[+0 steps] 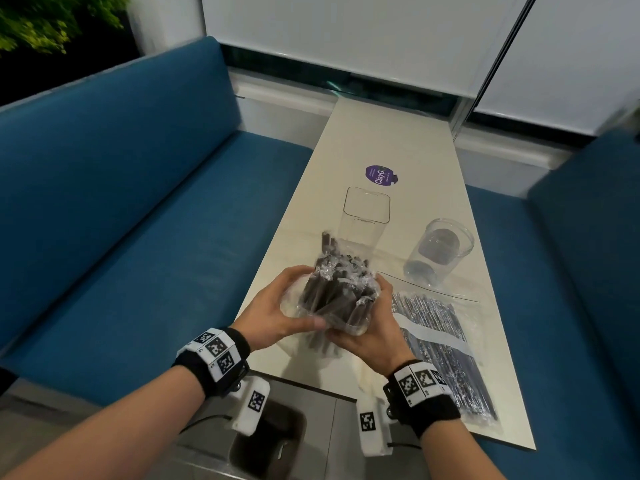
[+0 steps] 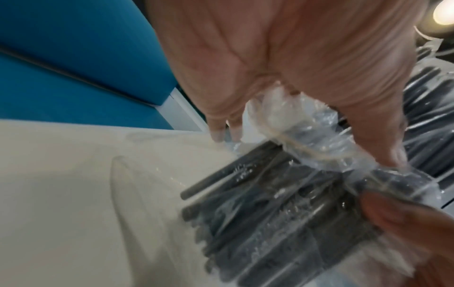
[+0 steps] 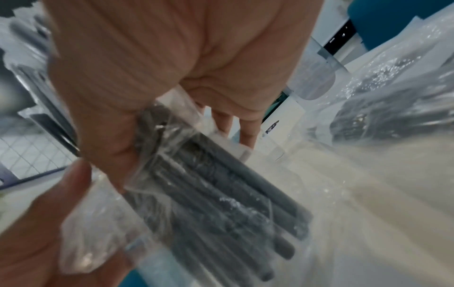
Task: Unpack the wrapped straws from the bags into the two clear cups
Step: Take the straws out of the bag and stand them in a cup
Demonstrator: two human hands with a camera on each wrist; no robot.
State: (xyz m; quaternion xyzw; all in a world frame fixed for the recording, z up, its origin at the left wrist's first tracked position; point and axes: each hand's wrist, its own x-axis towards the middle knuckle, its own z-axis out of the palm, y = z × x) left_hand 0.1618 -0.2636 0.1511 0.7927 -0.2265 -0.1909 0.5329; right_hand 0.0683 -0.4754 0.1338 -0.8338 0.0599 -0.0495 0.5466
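A bundle of dark grey wrapped straws (image 1: 337,289) sticks out of a crumpled clear bag (image 1: 294,303) held above the near part of the table. My left hand (image 1: 277,313) grips the bag's left side and my right hand (image 1: 367,327) grips the straws and bag from the right. The wrist views show the straws (image 2: 258,213) (image 3: 221,194) close up inside the film. A tall square clear cup (image 1: 365,220) stands just beyond the bundle. A round clear cup (image 1: 440,251) stands to its right. Both cups hold no straws.
A second clear zip bag (image 1: 446,341) full of straws lies flat on the cream table (image 1: 391,140), right of my hands. A purple sticker (image 1: 381,175) sits further back. Blue benches (image 1: 138,220) flank the table on both sides.
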